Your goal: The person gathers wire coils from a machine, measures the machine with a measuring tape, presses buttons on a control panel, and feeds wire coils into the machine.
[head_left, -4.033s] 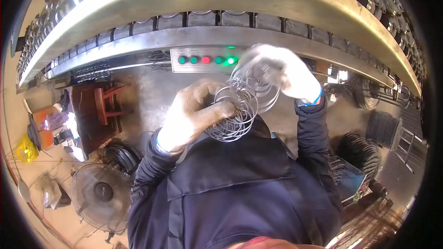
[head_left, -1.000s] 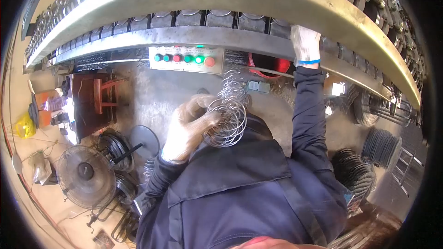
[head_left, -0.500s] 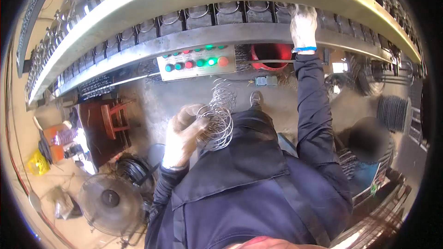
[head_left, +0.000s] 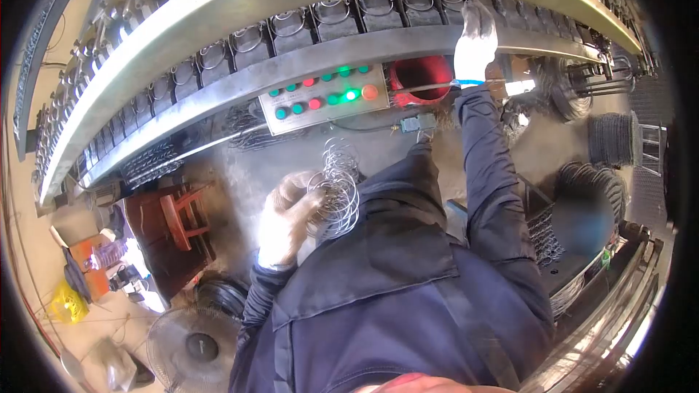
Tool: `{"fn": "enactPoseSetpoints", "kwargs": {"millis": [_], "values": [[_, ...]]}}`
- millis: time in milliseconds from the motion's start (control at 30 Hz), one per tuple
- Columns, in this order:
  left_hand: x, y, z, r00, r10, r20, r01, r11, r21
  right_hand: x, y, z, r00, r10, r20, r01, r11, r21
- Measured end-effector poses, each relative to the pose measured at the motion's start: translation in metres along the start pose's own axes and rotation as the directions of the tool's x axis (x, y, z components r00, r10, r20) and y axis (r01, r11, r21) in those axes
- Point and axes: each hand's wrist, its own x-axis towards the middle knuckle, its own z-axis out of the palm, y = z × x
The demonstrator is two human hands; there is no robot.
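Observation:
A bundle of thin metal wire rings (head_left: 341, 200) hangs in front of my body, overlapping like a loose coil. My left hand (head_left: 285, 224), in a pale work glove, is closed around the near side of it. Stretched forward, my gloved right hand (head_left: 477, 42) is at a row of dark metal blocks (head_left: 336, 22) on the machine. Its fingers are drawn together at one block; whatever lies between them is too small to make out. Single wire rings (head_left: 289, 23) sit on many blocks to its left.
A curved metal beam (head_left: 291, 0) spans the machine above the blocks, and a lower rail (head_left: 320, 49) runs below. Under it are a control panel (head_left: 328, 102) with lit buttons and a red bucket (head_left: 419, 81). A fan (head_left: 200, 347) and wooden stool (head_left: 182, 218) stand left; wire coils (head_left: 611, 140) stand right.
The view has turned slightly, so the panel and fan appear farther right. My right hand stays at the block row, its fingers more upright. The left hand still grips the ring bundle.

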Motion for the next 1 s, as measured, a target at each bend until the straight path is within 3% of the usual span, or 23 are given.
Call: {"fn": "enactPoseSetpoints", "kwargs": {"millis": [67, 200, 267, 300, 333, 400, 433, 467, 533, 567, 600, 667, 700, 733, 867, 933, 1000], "values": [[0.003, -0.004, -0.004, 1.0, 0.014, 0.005, -0.014, 1.0, -0.022, 0.005, -0.012, -0.006, 0.936, 0.345, 0.069, -0.344, 0.86, 0.377], [0.012, -0.008, -0.011, 1.0, -0.004, 0.022, 0.004, 1.0, -0.021, 0.011, -0.021, -0.014, 0.922, 0.379, 0.076, -0.368, 0.805, 0.466], [0.018, -0.009, -0.008, 1.0, 0.011, 0.024, -0.01, 1.0, -0.028, 0.015, -0.028, -0.018, 0.869, 0.474, 0.142, -0.487, 0.768, 0.417], [0.02, -0.008, -0.005, 0.999, 0.035, 0.024, -0.034, 0.999, -0.028, 0.008, -0.019, -0.014, 0.925, 0.367, 0.1, -0.377, 0.852, 0.363], [0.022, -0.006, -0.003, 0.998, 0.061, 0.023, -0.06, 0.998, -0.025, 0.009, -0.02, -0.013, 0.927, 0.363, 0.097, -0.372, 0.853, 0.365], [0.021, -0.001, 0.0, 0.998, 0.061, 0.035, -0.06, 0.998, -0.022, 0.009, -0.02, -0.015, 0.904, 0.408, 0.13, -0.423, 0.801, 0.424], [0.022, 0.001, 0.003, 0.997, 0.062, 0.045, -0.061, 0.998, -0.016, 0.008, -0.022, -0.012, 0.805, 0.556, 0.208, -0.572, 0.632, 0.523], [0.022, 0.004, 0.004, 0.996, 0.072, 0.053, -0.072, 0.997, -0.012, 0.008, -0.022, -0.01, 0.808, 0.556, 0.196, -0.565, 0.634, 0.528], [0.02, 0.008, 0.009, 0.997, 0.044, 0.062, -0.047, 0.998, 0.043, 0.007, -0.021, -0.015, 0.908, 0.403, 0.119, -0.413, 0.804, 0.427], [0.02, 0.008, 0.012, 0.997, 0.051, 0.066, -0.054, 0.997, 0.049, 0.007, -0.022, -0.017, 0.918, 0.379, 0.115, -0.39, 0.819, 0.421], [0.019, 0.008, 0.017, 0.995, 0.064, 0.08, -0.068, 0.996, 0.056, 0.009, -0.025, -0.018, 0.867, 0.469, 0.166, -0.487, 0.731, 0.478], [0.016, 0.008, 0.03, 0.997, 0.059, 0.039, -0.059, 0.998, -0.005, 0.011, -0.024, -0.023, 0.885, 0.438, 0.16, -0.46, 0.764, 0.452], [0.016, 0.006, 0.035, 0.997, 0.067, 0.042, -0.066, 0.998, -0.013, 0.015, -0.031, -0.029, 0.828, 0.516, 0.222, -0.547, 0.652, 0.525], [0.014, 0.007, 0.045, 0.996, 0.08, 0.032, -0.08, 0.997, -0.009, 0.016, -0.033, -0.032, 0.815, 0.528, 0.241, -0.566, 0.634, 0.527], [0.009, 0.0, 0.073, 0.997, 0.075, 0.004, -0.075, 0.997, 0.016, 0.002, -0.018, -0.028, 0.837, 0.492, 0.238, -0.54, 0.673, 0.506], [0.012, -0.009, 0.084, 0.998, 0.062, 0.007, -0.062, 0.998, -0.01, 0.013, -0.025, -0.041, 0.783, 0.538, 0.312, -0.584, 0.461, 0.669], [0.009, -0.009, 0.107, 0.994, 0.103, -0.032, -0.104, 0.995, -0.009, 0.017, -0.026, -0.063, 0.724, 0.54, 0.429, -0.674, 0.421, 0.608]]}}
